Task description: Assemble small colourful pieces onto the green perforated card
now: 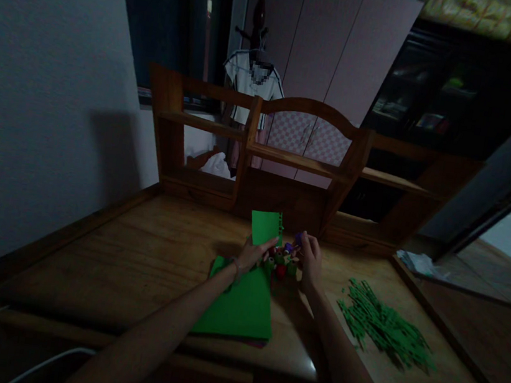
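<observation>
My left hand (253,255) is at the middle of the wooden desk, its fingers closed on a small green sheet (266,225) with a notched right edge. Beneath that wrist lies a stack of larger green sheets (243,306). Just to the right is a cluster of small red, green and purple pieces (280,269). My right hand (311,258) is at the cluster's right side, thumb and fingers pinched on a small purple piece (299,239). The exact shape of that piece is too small to make out.
A loose pile of thin green strips (383,324) lies on the right of the desk (134,251). A wooden shelf unit (298,156) rises along the back edge. Behind it a shirt (246,77) hangs on a stand. A white cable (52,356) is at the lower left.
</observation>
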### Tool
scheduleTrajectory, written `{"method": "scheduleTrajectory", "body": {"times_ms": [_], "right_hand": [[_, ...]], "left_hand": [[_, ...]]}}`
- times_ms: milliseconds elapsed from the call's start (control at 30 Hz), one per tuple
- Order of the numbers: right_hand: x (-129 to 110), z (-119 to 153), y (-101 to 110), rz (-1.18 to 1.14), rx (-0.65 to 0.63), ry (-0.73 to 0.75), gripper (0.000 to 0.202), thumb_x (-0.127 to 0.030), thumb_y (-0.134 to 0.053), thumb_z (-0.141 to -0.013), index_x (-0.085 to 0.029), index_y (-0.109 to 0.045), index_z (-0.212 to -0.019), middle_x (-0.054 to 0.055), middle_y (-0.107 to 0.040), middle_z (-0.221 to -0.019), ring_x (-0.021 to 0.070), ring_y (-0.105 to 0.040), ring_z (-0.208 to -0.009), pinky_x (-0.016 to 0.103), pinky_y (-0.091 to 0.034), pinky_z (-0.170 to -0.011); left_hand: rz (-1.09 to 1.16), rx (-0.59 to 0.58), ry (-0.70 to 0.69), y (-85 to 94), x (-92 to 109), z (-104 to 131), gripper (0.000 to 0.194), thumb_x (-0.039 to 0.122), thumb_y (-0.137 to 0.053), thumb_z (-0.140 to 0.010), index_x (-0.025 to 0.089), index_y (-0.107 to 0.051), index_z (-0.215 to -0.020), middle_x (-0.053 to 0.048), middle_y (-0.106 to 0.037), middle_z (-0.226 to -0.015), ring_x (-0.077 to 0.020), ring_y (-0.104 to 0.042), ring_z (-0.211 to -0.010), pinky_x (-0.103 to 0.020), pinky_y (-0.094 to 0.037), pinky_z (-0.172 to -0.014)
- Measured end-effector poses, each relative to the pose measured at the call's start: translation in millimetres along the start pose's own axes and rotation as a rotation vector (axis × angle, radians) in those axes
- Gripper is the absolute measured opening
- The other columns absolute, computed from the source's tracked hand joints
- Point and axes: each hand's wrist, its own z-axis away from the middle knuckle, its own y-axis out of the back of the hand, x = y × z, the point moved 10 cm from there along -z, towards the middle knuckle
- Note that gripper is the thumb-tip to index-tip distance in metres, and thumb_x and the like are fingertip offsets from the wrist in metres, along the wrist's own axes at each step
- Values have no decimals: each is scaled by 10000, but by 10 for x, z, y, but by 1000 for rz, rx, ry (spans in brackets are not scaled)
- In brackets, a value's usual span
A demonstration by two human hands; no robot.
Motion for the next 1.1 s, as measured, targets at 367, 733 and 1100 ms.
{"method": "scheduleTrajectory", "body": {"times_ms": [367, 733, 1100], "right_hand": [[-171, -4, -79, -34, -35, 40, 497, -541, -630, -700, -205, -572, -1061, 66, -658, -946, 145, -584, -645, 236, -436, -523], [-91, -101, 91, -26, 4, 52, 519, -458, -737, -606, -207, -588, -1035, 95, -657, -1039, 212, -626, -843, 270, -484, -590], [-105, -10, -155, 50, -146, 34, 453, -476, -666, -683, -194, -633, -1035, 44, -671, -811, 160, -603, -646, 267, -454, -584]], "left_hand": [[2, -18, -62, -1, 72, -1, 403, 518, -661, -657, 119, -612, -631, -10, -543, -466, -93, -461, -381, -215, -371, -422], [-63, 36, -38, 47, 46, 30, 426, 550, -617, -677, 142, -568, -560, 9, -491, -416, -81, -420, -349, -203, -321, -399], [-64, 59, -68, 62, 219, 103, 453, 564, -540, -740, 166, -545, -525, 11, -495, -434, -100, -448, -401, -225, -344, -462]]}}
